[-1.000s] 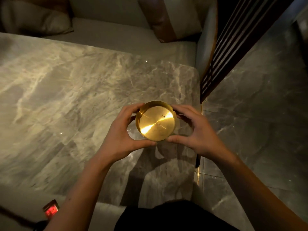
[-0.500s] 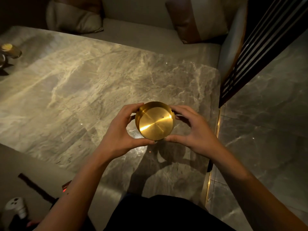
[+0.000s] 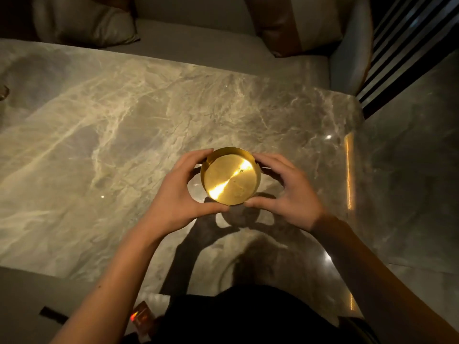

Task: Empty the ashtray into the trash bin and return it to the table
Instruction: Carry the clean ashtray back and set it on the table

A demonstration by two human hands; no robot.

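Ashtray (image 3: 230, 177) clasped between both hands' fingers (image 3: 196, 157) above table (image 3: 99, 145).

Both bare forearms reach in from 6 o'clock and converge toward centre frame. Left hand (image 3: 178, 194) cupped, thumb at 6 o'clock, fingers curled round at 10 o'clock. Right hand (image 3: 290, 192) mirrors it, thumb low, fingers curled at 2 o'clock. Both clasp the ashtray (image 3: 231, 177), thumb tips nearly meeting.
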